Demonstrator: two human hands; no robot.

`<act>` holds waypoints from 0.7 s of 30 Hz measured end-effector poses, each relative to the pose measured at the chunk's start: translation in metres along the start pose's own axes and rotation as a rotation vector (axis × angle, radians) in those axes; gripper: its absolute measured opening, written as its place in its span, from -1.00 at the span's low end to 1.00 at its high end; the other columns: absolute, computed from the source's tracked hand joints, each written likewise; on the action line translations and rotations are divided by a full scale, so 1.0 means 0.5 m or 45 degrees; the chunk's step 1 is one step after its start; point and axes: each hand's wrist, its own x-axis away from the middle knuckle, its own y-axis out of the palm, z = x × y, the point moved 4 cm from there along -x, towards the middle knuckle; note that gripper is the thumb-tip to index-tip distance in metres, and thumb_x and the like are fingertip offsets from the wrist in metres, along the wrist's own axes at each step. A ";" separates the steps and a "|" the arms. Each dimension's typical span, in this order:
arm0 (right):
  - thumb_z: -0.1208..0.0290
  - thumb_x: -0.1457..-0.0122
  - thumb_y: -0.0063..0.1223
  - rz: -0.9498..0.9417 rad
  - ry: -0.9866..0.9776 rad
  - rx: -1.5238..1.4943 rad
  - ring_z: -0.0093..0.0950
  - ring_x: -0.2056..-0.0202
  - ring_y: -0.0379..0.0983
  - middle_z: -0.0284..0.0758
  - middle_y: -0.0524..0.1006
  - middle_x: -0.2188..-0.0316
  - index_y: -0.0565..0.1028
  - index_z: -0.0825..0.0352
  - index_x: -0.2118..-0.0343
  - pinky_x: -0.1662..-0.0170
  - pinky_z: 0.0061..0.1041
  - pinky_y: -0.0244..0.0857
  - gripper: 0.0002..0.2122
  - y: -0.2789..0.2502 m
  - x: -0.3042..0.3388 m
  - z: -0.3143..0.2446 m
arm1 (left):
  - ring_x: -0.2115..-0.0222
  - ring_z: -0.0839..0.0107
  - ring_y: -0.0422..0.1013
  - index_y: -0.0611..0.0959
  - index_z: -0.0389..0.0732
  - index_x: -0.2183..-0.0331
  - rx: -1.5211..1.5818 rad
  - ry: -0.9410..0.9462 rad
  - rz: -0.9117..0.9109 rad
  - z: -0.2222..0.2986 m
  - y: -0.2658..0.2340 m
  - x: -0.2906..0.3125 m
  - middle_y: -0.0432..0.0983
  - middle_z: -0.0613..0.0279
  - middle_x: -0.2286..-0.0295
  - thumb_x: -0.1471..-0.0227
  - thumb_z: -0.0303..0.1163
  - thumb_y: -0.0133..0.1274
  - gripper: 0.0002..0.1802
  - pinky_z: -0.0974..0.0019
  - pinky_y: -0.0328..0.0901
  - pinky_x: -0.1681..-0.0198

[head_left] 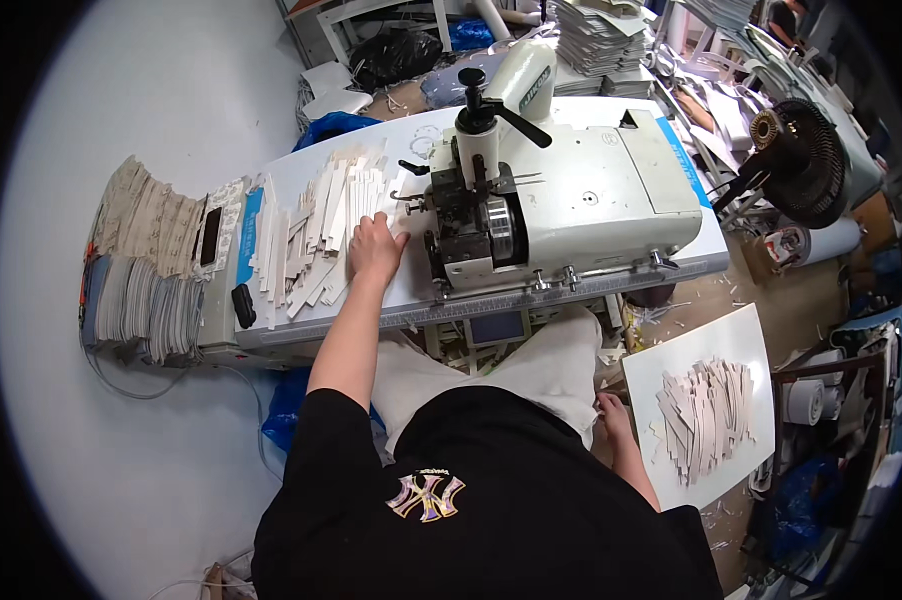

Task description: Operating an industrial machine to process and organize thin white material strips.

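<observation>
My left hand (375, 250) lies on a pile of pale flat strips (321, 240) at the left of the machine table. Its fingers rest over the strips with the thumb apart, and I see nothing gripped. To the right of this hand stands a pale green-white machine (591, 200) with a metal roller and a black-handled lever on its head. My right hand (611, 410) hangs low beside my right thigh, next to a white board (761, 350). Its fingers are small and partly hidden. More pale strips (711, 410) lie heaped on that board.
Stacked bundles of grey and beige pieces (151, 300) stand at the table's left end, near a black phone-like object (210, 237). A black fan (806, 160) stands at the right. Sheet stacks (601, 45) and black bags (396, 58) sit behind the table.
</observation>
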 end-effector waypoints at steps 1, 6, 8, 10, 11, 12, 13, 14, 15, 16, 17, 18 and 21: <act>0.13 -0.44 0.11 0.046 0.039 0.052 -0.56 0.14 0.48 -0.45 0.62 0.14 0.61 0.25 -0.07 0.06 -0.47 0.33 -0.67 -0.002 0.014 -0.012 | 0.02 -0.12 0.52 0.63 -0.24 0.05 0.025 -0.019 -0.016 -0.004 0.005 0.002 0.58 -0.09 0.11 -0.19 -0.04 0.30 -0.51 -0.12 0.45 -0.05; 0.18 -0.45 0.12 0.139 -0.078 -0.089 -0.70 0.36 0.29 -0.53 0.55 0.28 0.62 0.28 -0.07 0.29 -0.59 0.20 -0.69 0.019 0.065 -0.070 | 0.11 -0.13 0.60 0.68 -0.27 0.17 -0.009 -0.009 -0.054 -0.018 0.035 -0.004 0.63 -0.11 0.20 -0.19 -0.18 0.23 -0.66 -0.14 0.52 0.05; 0.21 -0.46 0.11 0.104 -0.113 -0.100 -0.66 0.25 0.38 -0.48 0.58 0.20 0.61 0.28 -0.09 0.16 -0.58 0.28 -0.70 0.025 0.072 -0.109 | 0.12 -0.13 0.60 0.70 -0.27 0.19 -0.004 0.002 -0.059 -0.020 0.041 -0.004 0.63 -0.11 0.20 -0.19 -0.21 0.21 -0.69 -0.14 0.53 0.06; 0.23 -0.46 0.10 0.097 -0.132 -0.103 -0.63 0.19 0.43 -0.46 0.59 0.16 0.60 0.28 -0.09 0.10 -0.58 0.31 -0.71 0.035 0.073 -0.155 | 0.13 -0.12 0.61 0.72 -0.26 0.24 -0.025 0.032 -0.030 -0.015 0.040 -0.006 0.63 -0.12 0.21 -0.19 -0.26 0.18 -0.75 -0.13 0.53 0.07; 0.25 -0.47 0.09 0.091 -0.243 -0.116 -0.63 0.18 0.41 -0.47 0.59 0.14 0.59 0.27 -0.10 0.08 -0.57 0.32 -0.72 0.039 0.078 -0.186 | 0.13 -0.12 0.61 0.72 -0.26 0.24 -0.002 0.039 -0.038 -0.012 0.040 -0.009 0.63 -0.12 0.21 -0.19 -0.26 0.18 -0.75 -0.13 0.53 0.07; 0.28 -0.48 0.07 0.082 -0.354 -0.130 -0.63 0.16 0.40 -0.47 0.58 0.12 0.58 0.27 -0.11 0.06 -0.57 0.32 -0.73 0.046 0.086 -0.216 | 0.13 -0.12 0.61 0.72 -0.26 0.24 -0.011 0.027 -0.068 -0.011 0.040 -0.012 0.63 -0.11 0.21 -0.19 -0.26 0.18 -0.75 -0.12 0.53 0.07; 0.31 -0.49 0.05 0.067 -0.486 -0.136 -0.62 0.14 0.39 -0.48 0.57 0.10 0.57 0.26 -0.12 0.04 -0.56 0.32 -0.74 0.054 0.097 -0.248 | 0.13 -0.11 0.61 0.72 -0.26 0.24 -0.021 0.012 -0.098 -0.011 0.040 -0.014 0.63 -0.10 0.21 -0.19 -0.26 0.18 -0.75 -0.11 0.54 0.07; 0.31 -0.49 0.05 0.076 -0.465 -0.133 -0.62 0.14 0.39 -0.48 0.57 0.10 0.57 0.26 -0.12 0.04 -0.56 0.32 -0.74 0.060 0.104 -0.275 | 0.13 -0.11 0.61 0.73 -0.27 0.25 -0.044 -0.008 -0.088 -0.011 0.038 -0.015 0.63 -0.10 0.20 -0.19 -0.26 0.18 -0.75 -0.11 0.54 0.08; 0.31 -0.49 0.05 0.084 -0.565 -0.105 -0.61 0.10 0.39 -0.45 0.57 0.06 0.56 0.27 -0.12 0.00 -0.56 0.31 -0.74 0.067 0.114 -0.312 | 0.13 -0.11 0.61 0.73 -0.27 0.25 -0.019 -0.012 -0.128 -0.012 0.041 -0.015 0.63 -0.10 0.20 -0.19 -0.26 0.18 -0.75 -0.11 0.54 0.08; 0.31 -0.49 0.06 0.085 -0.667 -0.073 -0.60 0.06 0.39 -0.42 0.56 0.01 0.56 0.29 -0.12 -0.04 -0.56 0.31 -0.74 0.078 0.122 -0.353 | 0.16 -0.12 0.61 0.72 -0.27 0.24 0.007 0.020 -0.053 -0.011 0.038 -0.014 0.63 -0.10 0.21 -0.18 -0.26 0.19 -0.74 -0.12 0.53 0.08; 0.32 -0.49 0.06 0.076 -0.767 -0.044 -0.59 0.02 0.40 -0.40 0.55 -0.03 0.55 0.30 -0.12 -0.09 -0.56 0.30 -0.74 0.094 0.130 -0.396 | 0.18 -0.14 0.61 0.72 -0.27 0.24 0.025 0.045 0.021 -0.014 0.035 -0.009 0.63 -0.11 0.23 -0.17 -0.25 0.20 -0.73 -0.13 0.53 0.09; 0.32 -0.49 0.06 0.059 -0.765 -0.036 -0.59 0.02 0.40 -0.40 0.55 -0.03 0.55 0.30 -0.12 -0.09 -0.56 0.30 -0.74 0.114 0.137 -0.433 | 0.20 -0.15 0.61 0.72 -0.28 0.24 0.028 0.062 0.100 -0.021 0.031 -0.005 0.63 -0.11 0.24 -0.16 -0.24 0.21 -0.72 -0.15 0.52 0.10; 0.45 -0.45 0.05 0.066 -1.007 -0.036 -0.41 -0.22 0.39 -0.25 0.47 -0.22 0.55 0.36 -0.08 -0.30 -0.43 0.22 -0.77 0.167 0.171 -0.566 | 0.24 -0.15 0.62 0.74 -0.26 0.27 0.071 0.037 0.135 -0.033 0.041 0.002 0.64 -0.09 0.26 -0.13 -0.24 0.23 -0.73 -0.14 0.53 0.12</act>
